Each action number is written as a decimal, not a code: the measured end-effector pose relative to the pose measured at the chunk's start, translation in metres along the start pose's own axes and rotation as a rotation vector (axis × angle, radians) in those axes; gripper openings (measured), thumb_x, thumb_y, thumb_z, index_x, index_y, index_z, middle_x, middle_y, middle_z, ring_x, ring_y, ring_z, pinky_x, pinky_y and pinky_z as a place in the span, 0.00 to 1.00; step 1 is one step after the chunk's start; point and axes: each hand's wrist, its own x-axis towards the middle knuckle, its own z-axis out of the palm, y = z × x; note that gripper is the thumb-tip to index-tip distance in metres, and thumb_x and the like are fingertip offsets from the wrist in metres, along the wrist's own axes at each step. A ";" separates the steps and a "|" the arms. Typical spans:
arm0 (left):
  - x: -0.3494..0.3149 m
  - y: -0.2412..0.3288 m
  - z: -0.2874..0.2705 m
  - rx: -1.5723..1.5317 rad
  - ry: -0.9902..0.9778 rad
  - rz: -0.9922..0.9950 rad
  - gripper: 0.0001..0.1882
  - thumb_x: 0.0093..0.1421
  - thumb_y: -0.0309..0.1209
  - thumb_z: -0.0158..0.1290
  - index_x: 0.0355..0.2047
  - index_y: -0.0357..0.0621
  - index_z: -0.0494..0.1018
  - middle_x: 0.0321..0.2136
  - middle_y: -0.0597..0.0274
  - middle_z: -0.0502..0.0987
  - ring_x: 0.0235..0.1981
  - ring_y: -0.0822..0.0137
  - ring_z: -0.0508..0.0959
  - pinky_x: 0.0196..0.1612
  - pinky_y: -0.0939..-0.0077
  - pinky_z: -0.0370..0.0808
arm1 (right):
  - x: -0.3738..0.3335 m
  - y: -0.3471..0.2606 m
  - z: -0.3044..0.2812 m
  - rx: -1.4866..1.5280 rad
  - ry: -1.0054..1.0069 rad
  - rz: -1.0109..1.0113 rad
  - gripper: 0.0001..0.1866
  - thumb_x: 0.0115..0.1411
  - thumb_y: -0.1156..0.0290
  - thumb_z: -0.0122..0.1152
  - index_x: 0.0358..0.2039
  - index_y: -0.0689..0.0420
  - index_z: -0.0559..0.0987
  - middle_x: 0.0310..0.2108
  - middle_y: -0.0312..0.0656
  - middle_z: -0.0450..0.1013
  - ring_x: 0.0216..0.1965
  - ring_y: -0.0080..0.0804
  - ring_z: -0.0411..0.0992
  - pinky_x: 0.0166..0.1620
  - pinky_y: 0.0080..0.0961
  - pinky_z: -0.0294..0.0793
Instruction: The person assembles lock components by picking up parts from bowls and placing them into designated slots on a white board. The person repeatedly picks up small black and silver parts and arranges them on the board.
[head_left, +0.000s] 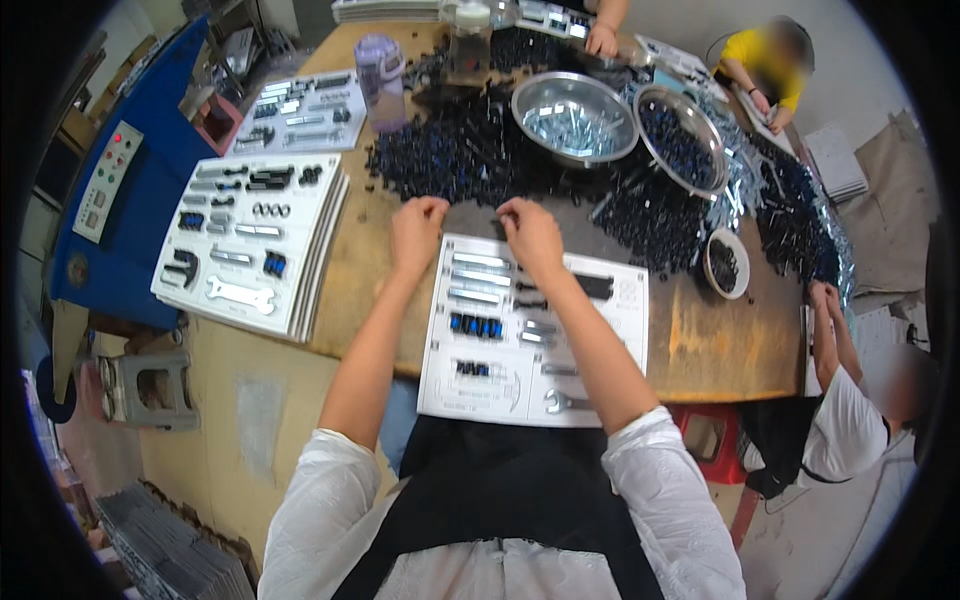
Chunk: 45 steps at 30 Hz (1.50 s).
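My left hand [418, 236] hovers over the table left of the card's top corner, its fingers and thumb pinched together; whatever they hold is too small to make out. My right hand [532, 236] is at the card's upper edge, fingers curled closed beside a heap of small black parts [440, 150]. Anything between those fingertips is also unclear. Under my forearms a white printed card [432, 385] lies at the table's front edge. On it sit silver sockets [475, 279], a row of black-and-blue pieces [475, 326], black bars and a wrench end [562, 402].
At left, filled cards [245, 245] are stacked, with another card [300, 112] behind. A lidded purple cup [380, 80] stands nearby. Metal bowls [575, 118] [682, 140] and a small white bowl [727, 264] hold parts. Other people work at the far and right sides.
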 end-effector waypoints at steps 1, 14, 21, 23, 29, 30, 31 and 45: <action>0.013 -0.003 0.009 0.108 0.073 0.023 0.09 0.61 0.33 0.57 0.37 0.43 0.82 0.28 0.55 0.81 0.30 0.60 0.82 0.33 0.66 0.75 | 0.018 0.006 0.014 -0.078 0.024 -0.012 0.06 0.59 0.73 0.61 0.38 0.52 0.80 0.35 0.46 0.76 0.35 0.48 0.77 0.38 0.41 0.76; 0.014 0.027 0.024 0.428 0.080 0.034 0.11 0.57 0.41 0.61 0.31 0.48 0.83 0.31 0.59 0.81 0.35 0.54 0.81 0.37 0.58 0.75 | 0.030 0.014 0.015 -0.165 -0.106 -0.049 0.10 0.55 0.71 0.66 0.37 0.51 0.76 0.35 0.43 0.71 0.37 0.49 0.76 0.38 0.43 0.76; 0.015 0.031 0.019 0.331 0.036 -0.168 0.10 0.55 0.42 0.62 0.32 0.52 0.85 0.29 0.55 0.83 0.33 0.52 0.82 0.37 0.59 0.77 | 0.045 0.022 0.015 -0.309 -0.136 -0.137 0.07 0.55 0.70 0.65 0.35 0.50 0.77 0.33 0.43 0.72 0.37 0.43 0.77 0.37 0.40 0.78; 0.019 0.020 0.025 0.243 0.052 -0.128 0.10 0.55 0.41 0.62 0.31 0.51 0.85 0.28 0.50 0.82 0.33 0.48 0.82 0.38 0.57 0.78 | 0.051 0.031 0.024 -0.395 -0.036 -0.259 0.03 0.55 0.69 0.61 0.30 0.50 0.77 0.33 0.42 0.72 0.35 0.40 0.77 0.33 0.39 0.78; 0.006 0.007 0.013 0.144 -0.028 -0.086 0.11 0.56 0.40 0.61 0.31 0.47 0.85 0.26 0.53 0.83 0.29 0.54 0.83 0.34 0.63 0.77 | 0.029 -0.004 0.001 -0.151 -0.012 -0.096 0.08 0.54 0.68 0.65 0.29 0.58 0.78 0.33 0.43 0.75 0.34 0.39 0.77 0.33 0.35 0.78; -0.002 0.012 0.005 0.069 -0.057 -0.074 0.10 0.57 0.38 0.62 0.32 0.47 0.85 0.27 0.55 0.83 0.28 0.59 0.82 0.33 0.67 0.76 | 0.017 -0.010 -0.009 0.012 -0.044 0.014 0.08 0.55 0.68 0.65 0.31 0.59 0.78 0.32 0.44 0.76 0.32 0.37 0.78 0.33 0.32 0.78; -0.011 0.015 -0.002 0.009 -0.108 -0.029 0.09 0.57 0.37 0.62 0.33 0.47 0.85 0.27 0.56 0.83 0.28 0.59 0.81 0.33 0.68 0.76 | 0.003 -0.014 -0.022 0.171 -0.070 0.120 0.09 0.57 0.68 0.64 0.32 0.60 0.78 0.31 0.44 0.77 0.31 0.34 0.78 0.33 0.29 0.78; -0.181 0.049 -0.025 0.254 -0.361 0.540 0.04 0.50 0.30 0.63 0.27 0.51 0.80 0.29 0.70 0.71 0.34 0.65 0.71 0.37 0.68 0.63 | -0.201 -0.049 -0.066 0.407 -0.317 0.350 0.05 0.60 0.76 0.65 0.37 0.60 0.81 0.30 0.38 0.81 0.28 0.22 0.79 0.33 0.17 0.78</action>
